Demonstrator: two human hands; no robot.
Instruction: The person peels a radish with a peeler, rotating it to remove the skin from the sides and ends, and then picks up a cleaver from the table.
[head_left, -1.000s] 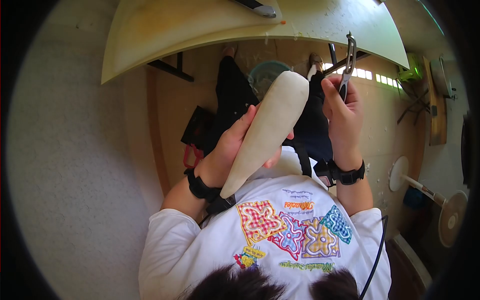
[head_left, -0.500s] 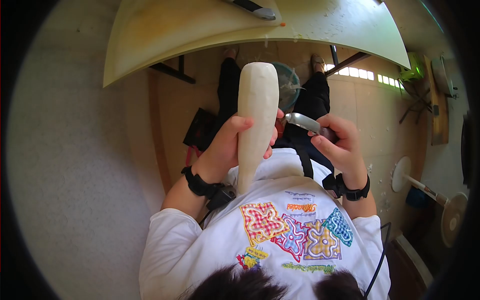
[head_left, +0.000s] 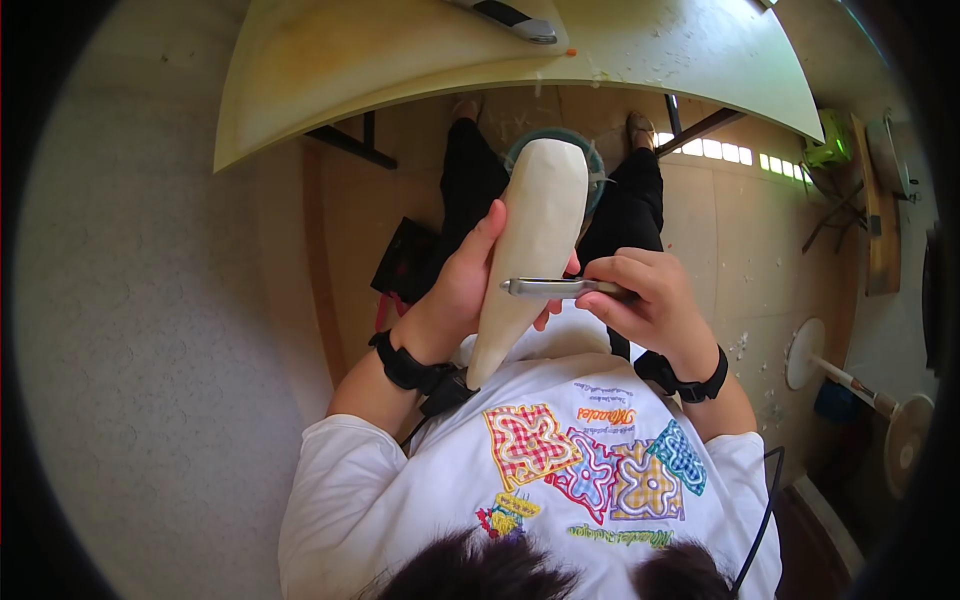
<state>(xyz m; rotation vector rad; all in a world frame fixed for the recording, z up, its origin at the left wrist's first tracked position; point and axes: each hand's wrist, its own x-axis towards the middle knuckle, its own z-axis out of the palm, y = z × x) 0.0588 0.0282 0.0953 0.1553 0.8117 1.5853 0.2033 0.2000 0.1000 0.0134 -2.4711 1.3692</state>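
A long white radish (head_left: 545,205), its surface pale and faceted, is held in my left hand (head_left: 473,275), thumb on its left side and fingers around behind. Its thick end points away from me, its tapered tip toward my shirt. My right hand (head_left: 645,295) grips the dark handle of a metal peeler (head_left: 545,288). The peeler's head lies across the lower part of the radish; whether the blade touches the skin I cannot tell. Beneath the thick end, between my legs, a bucket (head_left: 597,165) is partly hidden.
In front stands a table (head_left: 420,95) with a knife (head_left: 515,20) and a small orange scrap (head_left: 571,52). A black box (head_left: 403,255) sits on the floor at left. At right are a white fan (head_left: 805,352), scattered peel bits (head_left: 741,345) and a wooden board (head_left: 880,215).
The peeler has moved left, from beside the radish to across it. The radish has shifted slightly right at its thick end and tilted, its top now lower in view.
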